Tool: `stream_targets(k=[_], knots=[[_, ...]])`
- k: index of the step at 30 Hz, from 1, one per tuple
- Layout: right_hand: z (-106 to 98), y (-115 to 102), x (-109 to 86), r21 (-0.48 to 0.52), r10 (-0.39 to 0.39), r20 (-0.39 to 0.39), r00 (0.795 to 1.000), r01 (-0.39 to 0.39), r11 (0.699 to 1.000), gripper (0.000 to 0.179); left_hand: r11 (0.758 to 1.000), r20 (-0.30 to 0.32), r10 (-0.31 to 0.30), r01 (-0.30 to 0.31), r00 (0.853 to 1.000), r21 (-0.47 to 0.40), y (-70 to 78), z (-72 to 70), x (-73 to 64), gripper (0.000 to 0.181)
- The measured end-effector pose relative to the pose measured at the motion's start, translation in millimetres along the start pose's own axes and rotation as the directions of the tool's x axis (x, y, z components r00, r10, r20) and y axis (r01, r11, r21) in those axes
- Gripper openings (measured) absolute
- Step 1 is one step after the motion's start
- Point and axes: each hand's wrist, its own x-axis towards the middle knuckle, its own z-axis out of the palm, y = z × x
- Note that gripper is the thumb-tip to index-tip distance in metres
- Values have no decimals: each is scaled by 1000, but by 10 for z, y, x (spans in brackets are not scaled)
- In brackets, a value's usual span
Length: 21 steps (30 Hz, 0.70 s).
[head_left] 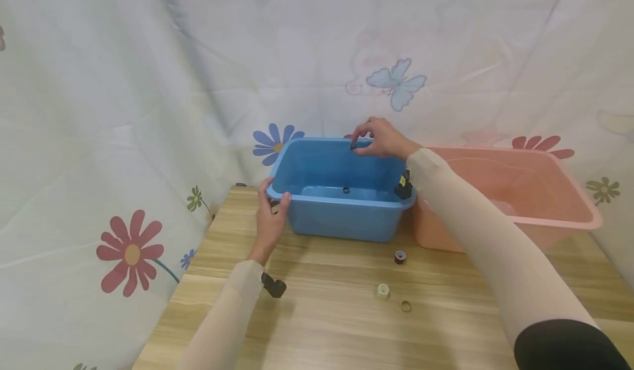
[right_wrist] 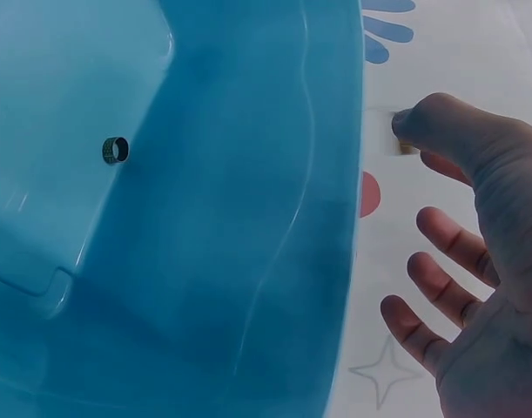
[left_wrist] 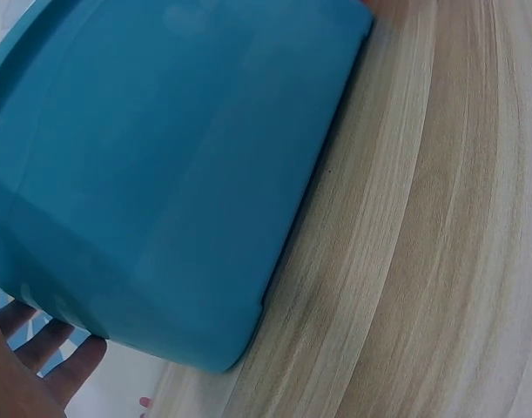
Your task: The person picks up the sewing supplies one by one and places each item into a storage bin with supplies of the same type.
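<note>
- Right hand (head_left: 383, 139), upper centre of the head frame: thumb and forefinger clamped on a small dark piece (head_left: 354, 146). In the right wrist frame, the other three fingers (right_wrist: 457, 244) are spread apart from one another.
- The piece is held up near the far rim of the blue bin (head_left: 342, 221); in the right wrist frame it is blurred and partly hidden at the fingertips, right of centre.
- Left hand (head_left: 269, 224), just left of centre in the head frame: thumb and fingers clamped on the bin's near left corner. In the left wrist frame, fingertips show at the lower left, against the bin.
- The blue bin stands upright on the table (head_left: 317, 315), mid-frame in the head view.
- A dark ring (head_left: 346, 190) lies inside the blue bin, on its floor; it shows at the upper left of the right wrist frame.
- Below the bin, right of centre in the head frame, a dark cylinder (head_left: 400, 257), a white cylinder (head_left: 383, 291) and a thin ring (head_left: 406, 306) lie apart on the table.
- A pink bin (head_left: 545, 221) stands at the right of the head frame, beside the blue one.
- A curtain (head_left: 297, 56) printed with flowers and a butterfly fills the upper frame.
</note>
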Motion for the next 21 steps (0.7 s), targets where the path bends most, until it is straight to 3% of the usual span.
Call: stream_targets(k=[7,21], knots=[[-8,-9,-24,11,23,9,1000,-23,1000,58,1000,-3,5,-5,1000,7,-1,-3,-6,59],[-49,-10,-54,5,31,30,999,-31,1000,65,1000,2,-7,7,1000,18,3,-6,-6,59]])
